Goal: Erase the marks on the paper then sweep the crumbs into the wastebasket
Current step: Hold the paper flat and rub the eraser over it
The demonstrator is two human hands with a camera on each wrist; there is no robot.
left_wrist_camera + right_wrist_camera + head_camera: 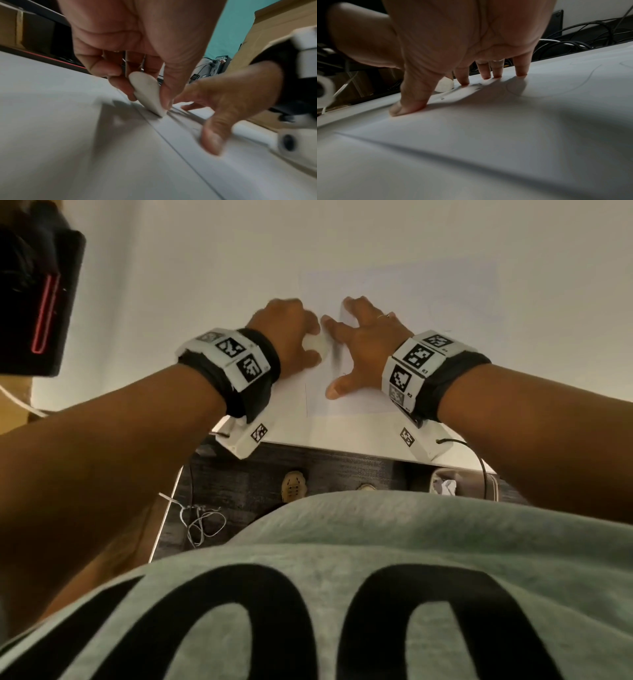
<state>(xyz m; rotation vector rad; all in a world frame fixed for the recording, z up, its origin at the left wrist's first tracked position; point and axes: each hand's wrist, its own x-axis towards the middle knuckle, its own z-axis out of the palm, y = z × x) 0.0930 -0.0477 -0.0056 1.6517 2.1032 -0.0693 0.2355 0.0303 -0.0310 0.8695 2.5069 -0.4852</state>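
Note:
A white sheet of paper (404, 302) lies flat on the white table (171, 285). My left hand (291, 332) pinches a white rounded eraser (147, 93) between thumb and fingers, its tip pressed on the paper near the sheet's left edge. The eraser (317, 344) shows beside my right index finger, and again as a white eraser (444, 85) behind the right thumb. My right hand (359, 344) is spread, fingertips (520, 73) and thumb pressing the paper down. Dark eraser crumbs (476, 86) and faint pencil lines (583, 82) sit by the fingertips.
A wastebasket (462, 481) with crumpled paper stands on the floor below the table's near edge, to the right. A black device with a red stripe (37, 299) is at the left. Cardboard boxes (278, 27) and cables (573, 36) lie beyond the table.

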